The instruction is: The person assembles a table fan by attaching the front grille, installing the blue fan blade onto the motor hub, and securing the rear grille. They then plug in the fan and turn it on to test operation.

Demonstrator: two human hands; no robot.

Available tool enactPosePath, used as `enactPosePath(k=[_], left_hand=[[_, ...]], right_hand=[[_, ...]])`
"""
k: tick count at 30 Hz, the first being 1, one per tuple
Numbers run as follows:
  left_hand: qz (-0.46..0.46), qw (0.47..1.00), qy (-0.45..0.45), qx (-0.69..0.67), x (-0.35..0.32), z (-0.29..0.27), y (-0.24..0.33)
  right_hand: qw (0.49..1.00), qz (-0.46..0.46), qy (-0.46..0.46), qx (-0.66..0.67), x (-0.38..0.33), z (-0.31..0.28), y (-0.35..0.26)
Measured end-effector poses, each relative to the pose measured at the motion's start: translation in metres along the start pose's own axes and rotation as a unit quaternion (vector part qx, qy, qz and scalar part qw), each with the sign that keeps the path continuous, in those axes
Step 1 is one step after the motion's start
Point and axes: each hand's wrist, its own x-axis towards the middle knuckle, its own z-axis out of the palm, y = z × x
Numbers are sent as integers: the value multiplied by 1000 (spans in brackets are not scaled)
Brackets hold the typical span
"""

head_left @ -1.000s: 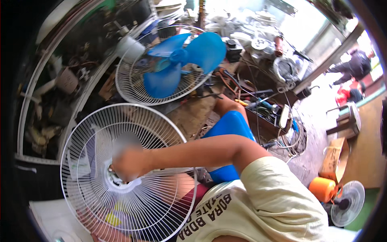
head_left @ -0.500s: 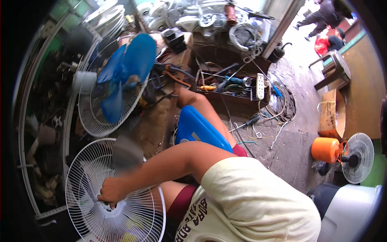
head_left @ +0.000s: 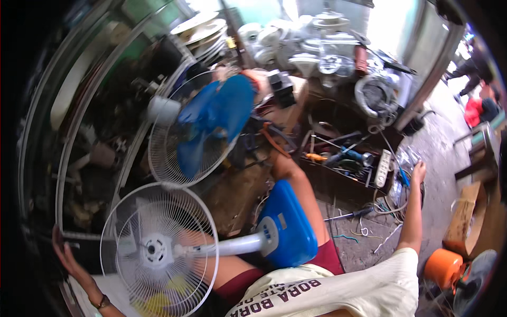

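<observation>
A white desk fan lies across my lap, its round wire guard (head_left: 158, 203) facing up with a bare shaft at the white hub (head_left: 154, 250). A white stem (head_left: 227, 246) joins it to a blue base (head_left: 296, 227) between my legs. My left hand (head_left: 73, 260) is raised just left of the guard, fingers stretched out and apart, holding nothing visible. Far to the right, my right hand (head_left: 419, 173) reaches out beside the toolbox and cables; it is small and blurred, and its fingers are unclear. Neither hand touches the fan.
Another fan with blue blades (head_left: 216, 124) stands beyond the guard. An open toolbox (head_left: 338, 179) holds tools, with a white power strip (head_left: 384, 169) at its right end. White fan parts (head_left: 327, 39) are piled behind. An orange fan motor housing (head_left: 442, 268) and a cardboard box (head_left: 465, 219) sit at right.
My right hand has left the fan's hub and swung far right. My left hand has come into view beside the guard. The view has shifted, moving the scene to the right.
</observation>
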Motion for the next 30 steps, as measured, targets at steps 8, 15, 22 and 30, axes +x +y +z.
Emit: enactPosePath(k=[8, 15, 22, 30], left_hand=[[72, 913, -399, -55, 60, 259, 97], [-95, 867, -482, -88, 68, 390, 94], [-144, 855, -494, -72, 68, 434, 87], [-202, 811, -543, -86, 67, 464, 98]], right_hand=[[934, 84, -129, -321, 2, 83, 118], [894, 58, -207, -392, 4, 71, 116], [931, -178, -151, -282, -12, 3, 131], [923, -250, -36, -289, -29, 2, 48]])
